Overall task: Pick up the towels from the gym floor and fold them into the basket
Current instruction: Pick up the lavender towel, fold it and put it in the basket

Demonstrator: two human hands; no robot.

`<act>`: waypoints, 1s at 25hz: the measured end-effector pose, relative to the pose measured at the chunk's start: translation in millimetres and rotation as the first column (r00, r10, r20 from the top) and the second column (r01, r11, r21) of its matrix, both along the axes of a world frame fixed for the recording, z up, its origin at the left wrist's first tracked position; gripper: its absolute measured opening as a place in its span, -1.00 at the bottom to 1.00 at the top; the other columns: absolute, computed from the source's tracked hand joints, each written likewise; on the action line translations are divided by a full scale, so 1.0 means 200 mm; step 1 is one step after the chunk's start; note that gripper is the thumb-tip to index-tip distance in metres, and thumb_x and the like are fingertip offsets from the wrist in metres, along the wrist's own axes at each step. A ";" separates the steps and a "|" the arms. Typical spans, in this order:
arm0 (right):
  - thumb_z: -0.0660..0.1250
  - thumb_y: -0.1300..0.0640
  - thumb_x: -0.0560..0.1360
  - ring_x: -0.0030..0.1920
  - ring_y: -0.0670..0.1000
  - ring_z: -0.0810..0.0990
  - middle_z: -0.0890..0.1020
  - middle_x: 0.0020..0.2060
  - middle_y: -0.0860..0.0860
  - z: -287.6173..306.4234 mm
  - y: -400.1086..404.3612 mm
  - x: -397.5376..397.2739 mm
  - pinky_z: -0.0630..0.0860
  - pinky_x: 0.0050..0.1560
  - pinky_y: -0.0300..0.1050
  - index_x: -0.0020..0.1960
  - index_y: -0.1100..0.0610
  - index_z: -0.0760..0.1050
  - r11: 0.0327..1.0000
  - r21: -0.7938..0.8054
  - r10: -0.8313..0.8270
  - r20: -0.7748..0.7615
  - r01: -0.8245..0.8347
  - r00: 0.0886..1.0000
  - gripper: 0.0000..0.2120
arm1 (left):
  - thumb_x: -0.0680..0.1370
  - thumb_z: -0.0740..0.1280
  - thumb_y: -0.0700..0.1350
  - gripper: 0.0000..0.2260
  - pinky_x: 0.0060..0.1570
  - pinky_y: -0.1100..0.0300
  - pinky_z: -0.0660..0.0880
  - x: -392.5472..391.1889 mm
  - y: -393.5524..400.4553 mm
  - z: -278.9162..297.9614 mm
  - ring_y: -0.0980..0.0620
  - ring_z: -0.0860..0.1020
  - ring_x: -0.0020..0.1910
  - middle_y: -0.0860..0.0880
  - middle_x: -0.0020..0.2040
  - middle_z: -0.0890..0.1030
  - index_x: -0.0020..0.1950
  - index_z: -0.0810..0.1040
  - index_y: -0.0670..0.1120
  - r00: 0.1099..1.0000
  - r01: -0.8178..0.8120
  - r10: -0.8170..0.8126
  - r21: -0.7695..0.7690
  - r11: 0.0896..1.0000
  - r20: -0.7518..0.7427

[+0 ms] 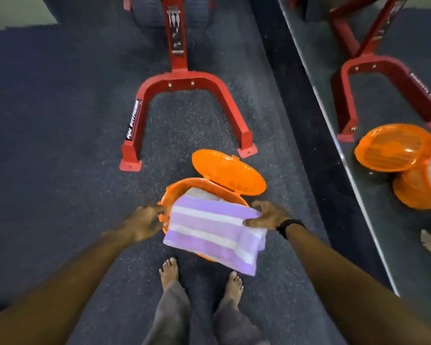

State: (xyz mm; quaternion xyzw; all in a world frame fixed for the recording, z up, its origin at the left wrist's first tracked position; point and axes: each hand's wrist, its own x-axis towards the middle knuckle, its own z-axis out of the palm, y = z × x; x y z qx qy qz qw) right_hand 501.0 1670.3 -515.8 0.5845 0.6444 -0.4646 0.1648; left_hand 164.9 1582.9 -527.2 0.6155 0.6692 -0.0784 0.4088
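Towel [213, 232], folded and striped purple, sits over the orange basket [165, 195] as we place it. Our right hand [266, 216] pinches its corner; our left hand [144, 224] rests at the rim, fingers blurred. Next we lower and release it inside.

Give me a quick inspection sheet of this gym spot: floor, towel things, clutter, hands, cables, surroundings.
Surface: dark speckled gym floor.
Job's things: folded purple-striped towel lies across the orange basket, lid open; pale cloth inside.
Clutter: nothing seen.
Hands: left hand rests at the basket rim, fingers unclear; right hand pinches the towel's edge.
Cables: nothing seen.
Surroundings: red machine frame, wall mirror, bare feet.
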 end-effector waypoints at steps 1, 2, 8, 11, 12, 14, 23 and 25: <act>0.46 -0.01 0.43 0.19 0.06 0.51 0.54 0.19 0.05 -0.17 0.00 0.01 0.40 0.06 -0.15 0.21 -0.01 0.46 1.000 0.018 0.011 0.063 -0.012 0.998 -0.60 | 0.55 0.31 -0.04 -0.73 0.18 0.12 0.38 -0.01 0.01 -0.17 -0.08 0.53 0.23 -0.06 0.23 0.58 0.24 0.52 -0.06 1.000 0.023 -0.023 -0.026 0.999 -0.011; 0.44 -0.02 0.43 0.28 0.10 0.47 0.50 0.29 0.08 -0.34 -0.03 0.00 0.39 0.18 -0.11 0.34 0.06 0.40 0.999 0.036 0.032 0.137 -0.038 0.990 -0.47 | 0.55 0.31 -0.03 -0.70 0.18 0.13 0.39 -0.01 0.02 -0.33 -0.09 0.53 0.23 -0.07 0.25 0.56 0.27 0.50 -0.04 0.998 0.059 -0.060 -0.043 0.997 -0.024; 0.31 -0.12 0.45 0.44 0.18 0.23 0.15 0.51 0.12 -1.12 -0.26 -0.11 0.34 0.33 0.06 0.54 -0.02 0.08 0.966 0.120 0.188 0.285 -0.230 0.940 -0.25 | 0.59 0.19 0.11 -0.42 0.44 0.11 0.15 0.10 0.19 -1.11 -0.08 0.15 0.51 -0.10 0.53 0.18 0.54 0.11 -0.02 0.853 0.463 -0.460 -0.048 0.885 -0.246; 0.30 -0.10 0.47 0.52 0.23 0.03 -0.04 0.55 0.13 -1.48 -0.31 -0.19 0.26 0.36 0.13 0.56 -0.07 -0.09 0.941 0.140 0.260 0.281 -0.308 0.924 -0.19 | 0.53 0.27 0.19 -0.20 0.49 -0.02 0.01 0.15 0.24 -1.51 -0.16 -0.05 0.55 -0.17 0.58 -0.08 0.57 -0.14 -0.02 0.740 0.601 -0.598 -0.098 0.793 -0.307; 0.32 -0.11 0.46 0.53 0.25 -0.03 -0.10 0.56 0.13 -1.59 -0.30 -0.21 0.21 0.39 0.18 0.56 -0.09 -0.15 0.935 0.145 0.275 0.282 -0.324 0.919 -0.14 | 0.47 0.33 0.22 -0.09 0.48 -0.09 -0.02 0.16 0.25 -1.63 -0.20 -0.08 0.55 -0.20 0.57 -0.13 0.57 -0.21 -0.03 0.698 0.655 -0.641 -0.078 0.752 -0.320; 0.38 -0.14 0.42 0.53 0.29 -0.14 -0.19 0.55 0.13 -1.82 -0.30 -0.22 0.10 0.42 0.29 0.55 -0.12 -0.25 0.931 0.154 0.277 0.297 -0.332 0.914 -0.04 | 0.24 0.49 0.31 0.18 0.44 -0.22 0.03 0.18 0.26 -1.84 -0.29 0.00 0.53 -0.28 0.55 -0.08 0.56 -0.20 -0.07 0.634 0.741 -0.695 0.011 0.671 -0.340; 0.53 -0.29 0.14 0.47 0.40 -0.31 -0.44 0.47 0.11 -2.51 -0.32 -0.24 0.13 0.28 0.51 0.43 -0.19 -0.52 0.955 0.211 0.142 0.299 -0.210 0.944 0.35 | -0.16 0.65 0.04 0.50 0.40 -0.31 -0.17 0.11 0.46 -2.57 -0.23 -0.18 0.48 -0.25 0.51 -0.30 0.55 -0.26 0.00 0.592 0.803 -0.690 0.239 0.545 -0.416; 0.53 -0.30 0.14 0.46 0.40 -0.34 -0.48 0.43 0.10 -2.56 -0.33 -0.24 0.12 0.28 0.52 0.43 -0.19 -0.52 0.959 0.199 0.132 0.312 -0.200 0.941 0.35 | -0.12 0.64 0.02 0.46 0.39 -0.33 -0.16 0.14 0.43 -2.59 -0.27 -0.10 0.50 -0.27 0.52 -0.25 0.56 -0.22 -0.01 0.570 0.819 -0.718 0.206 0.535 -0.401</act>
